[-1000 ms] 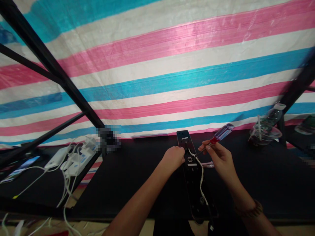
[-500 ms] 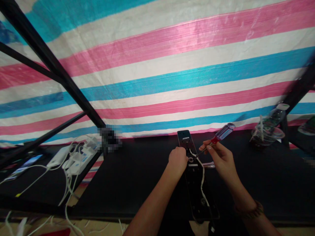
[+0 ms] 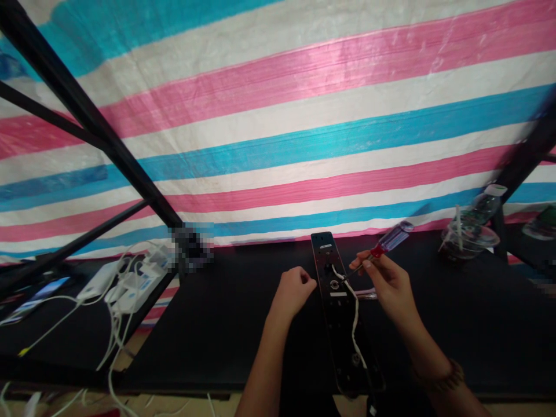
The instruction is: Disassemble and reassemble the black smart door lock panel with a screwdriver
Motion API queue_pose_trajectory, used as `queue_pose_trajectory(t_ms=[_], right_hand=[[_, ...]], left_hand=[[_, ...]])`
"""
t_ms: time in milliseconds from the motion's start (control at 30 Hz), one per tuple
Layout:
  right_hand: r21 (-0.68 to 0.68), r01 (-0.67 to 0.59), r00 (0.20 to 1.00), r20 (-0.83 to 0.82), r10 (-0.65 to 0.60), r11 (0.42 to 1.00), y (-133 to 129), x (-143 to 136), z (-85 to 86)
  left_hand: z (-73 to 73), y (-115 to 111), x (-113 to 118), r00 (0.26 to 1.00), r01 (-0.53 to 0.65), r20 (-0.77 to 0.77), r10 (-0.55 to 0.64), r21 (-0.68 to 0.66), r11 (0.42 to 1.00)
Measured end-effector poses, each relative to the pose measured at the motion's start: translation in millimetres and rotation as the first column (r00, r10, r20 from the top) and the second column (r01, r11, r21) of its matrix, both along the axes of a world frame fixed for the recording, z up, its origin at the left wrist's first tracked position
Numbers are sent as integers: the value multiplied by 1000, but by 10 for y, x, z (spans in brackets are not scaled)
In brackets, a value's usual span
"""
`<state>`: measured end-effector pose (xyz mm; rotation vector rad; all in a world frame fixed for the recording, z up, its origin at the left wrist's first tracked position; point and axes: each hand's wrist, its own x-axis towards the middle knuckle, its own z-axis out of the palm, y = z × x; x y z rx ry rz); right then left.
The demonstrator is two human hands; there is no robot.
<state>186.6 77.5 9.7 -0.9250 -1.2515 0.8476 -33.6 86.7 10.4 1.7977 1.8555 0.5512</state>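
Observation:
A long black panel, perhaps a door lock plate, lies lengthwise on the black table. A white cable runs along it from an opening near its far end, and a small ring-shaped part shows beside the cable. My right hand grips a screwdriver by its shaft and the red base of its clear handle; the tip slants down toward the cable. My left hand is just left of the panel, fingers curled and closed toward the thumb. Whether something small is between them is hidden.
A small clear packet lies right of the panel. Plastic cups and a bottle stand at the back right. On the left are a white power strip, tangled cables and a phone. A striped sheet hangs behind.
My left hand has drawn back from the panel to its left side, uncovering the ring-shaped part. My right hand and the screwdriver have stayed almost in place.

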Motion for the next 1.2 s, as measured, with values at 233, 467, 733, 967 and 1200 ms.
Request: queue_pose_trajectory(t_ms=[233,467,733,967,1200], right_hand=[[17,10,983,-181,-7,1000,25,91,-67],[73,70,988,-140,-59,995,287,176,54],[121,29,996,80,-39,992,824,85,272],[159,-27,982,191,-4,987,1214,-78,282],[224,73,982,157,-110,972,1422,-68,228]], left_hand=[[-516,-142,-758,969,-175,-187,160,-67,982],[-609,-300,-900,957,-139,-242,157,90,986],[-580,-442,-12,942,-274,251,222,192,942],[-675,-505,719,938,-128,323,125,-14,992],[-925,-534,688,681,-278,714,164,45,960]])
